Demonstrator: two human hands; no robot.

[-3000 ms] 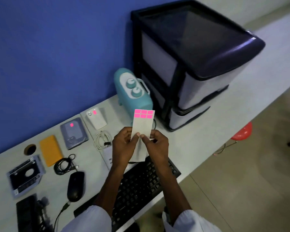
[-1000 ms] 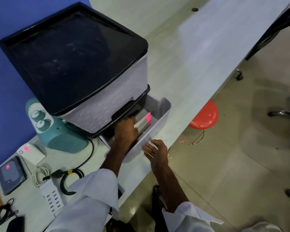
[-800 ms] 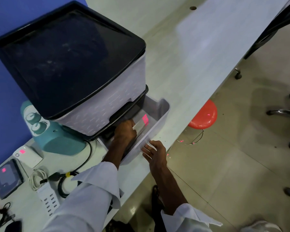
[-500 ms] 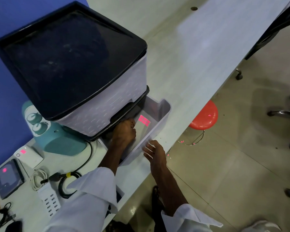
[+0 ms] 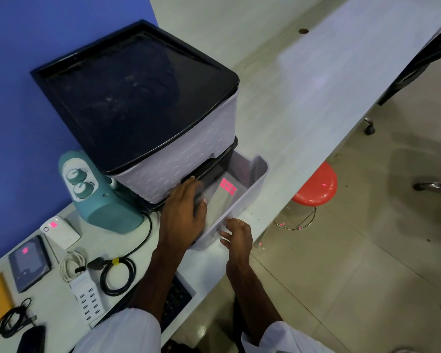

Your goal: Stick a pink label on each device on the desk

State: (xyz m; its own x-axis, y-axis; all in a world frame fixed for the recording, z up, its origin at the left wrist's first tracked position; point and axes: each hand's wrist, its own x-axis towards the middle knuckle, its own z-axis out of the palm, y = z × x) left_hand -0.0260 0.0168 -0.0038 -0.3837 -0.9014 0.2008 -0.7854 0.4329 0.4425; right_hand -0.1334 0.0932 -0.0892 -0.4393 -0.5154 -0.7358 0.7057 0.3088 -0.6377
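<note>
No lettering, brand or number can be read anywhere. The only marks are plain pink labels with nothing written on them: a block of them on the sheet (image 5: 223, 193) lying in the open drawer (image 5: 250, 189), one on the white box (image 5: 59, 231) and one on the dark drive (image 5: 28, 263) on the surface (image 5: 303, 103). The two dials on the teal device (image 5: 97, 194) carry marks too small to make out.

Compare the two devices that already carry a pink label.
The white device is light and slimmer; the dark grey device is broader and nearer the desk's front edge. The white one's label sits beside a round button at one end; the grey one's sits nearer its middle. Both lie flat on the desk.
</note>
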